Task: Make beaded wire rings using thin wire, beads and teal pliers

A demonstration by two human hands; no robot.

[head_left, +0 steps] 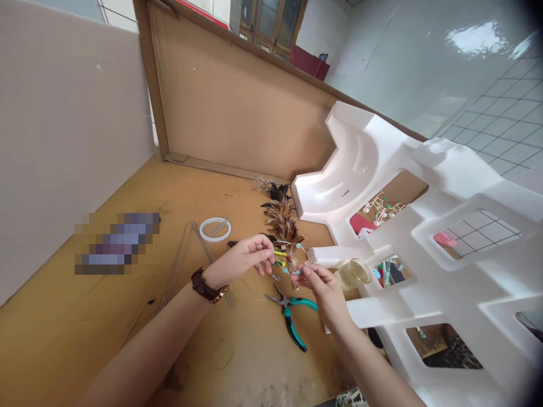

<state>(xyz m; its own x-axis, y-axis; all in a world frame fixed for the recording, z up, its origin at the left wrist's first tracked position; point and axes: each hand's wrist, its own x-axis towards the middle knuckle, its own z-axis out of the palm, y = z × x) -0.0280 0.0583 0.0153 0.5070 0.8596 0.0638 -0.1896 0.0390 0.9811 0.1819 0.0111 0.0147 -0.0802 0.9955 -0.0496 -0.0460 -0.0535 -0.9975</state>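
We hold beaded wire hoop (pixel 299 246) beyond teal-handled pliers (pixel 287 311) on worktop (pixel 254 362). Left hand (pixel 254 254): grip pinching hoop's end beyond pliers' tips. Right hand (pixel 326 285): grip pinching beaded edge facing pliers. Long axis runs hand to hand; our right nearer pliers' handles.

We list a small craft workspace, evidenced by a wooden-toned surface (pixel 246 356) bearing teal-handled pliers (pixel 287 312), loose wires (pixel 175 277), brown feathers (pixel 280 217) and a beaded wire loop (pixel 298 246).
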